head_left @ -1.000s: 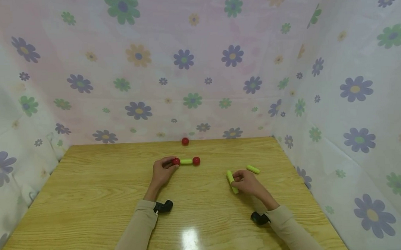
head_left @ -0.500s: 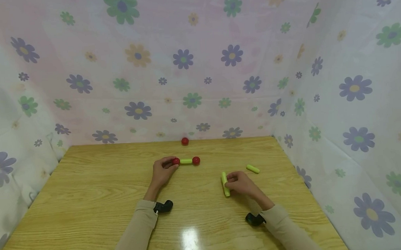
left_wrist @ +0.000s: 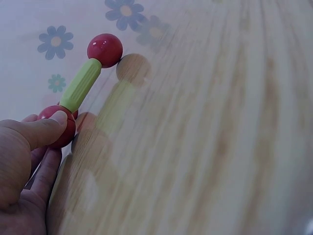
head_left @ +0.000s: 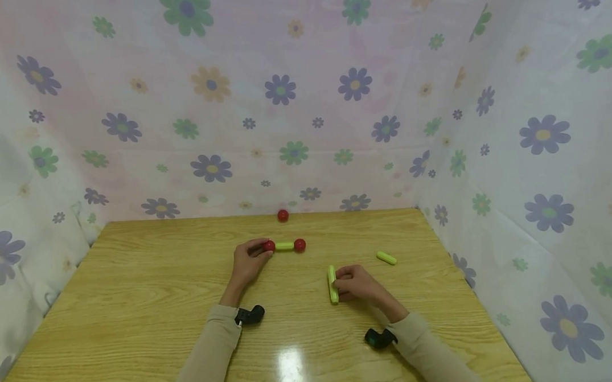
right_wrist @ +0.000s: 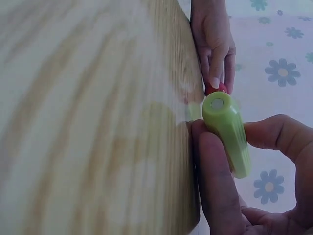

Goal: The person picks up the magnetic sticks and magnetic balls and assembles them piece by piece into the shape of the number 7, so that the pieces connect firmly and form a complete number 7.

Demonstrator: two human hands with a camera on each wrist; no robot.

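My left hand (head_left: 248,266) pinches a red ball (left_wrist: 66,133) between thumb and fingers. That ball sits at one end of a yellow-green magnetic rod (left_wrist: 80,85), and a second red ball (left_wrist: 105,50) is joined to its other end, making a dumbbell shape. In the head view it lies crosswise near the table's back. To its lower right, my right hand (head_left: 360,285) pinches another yellow-green magnetic rod (right_wrist: 230,134) by its middle, thumb on one side and fingers on the other. A round silvery disc (right_wrist: 217,103) shows in that rod's end face.
A loose red ball (head_left: 283,215) is at the back edge of the wooden table (head_left: 137,312). One more yellow-green rod (head_left: 386,258) lies to the right, beyond my right hand. Flower-patterned cloth (head_left: 302,100) hangs behind and at both sides.
My right hand has carried its rod leftward across the table, turning it from slanted to nearly straight front-to-back. The left hand and the joined pieces have stayed in place.
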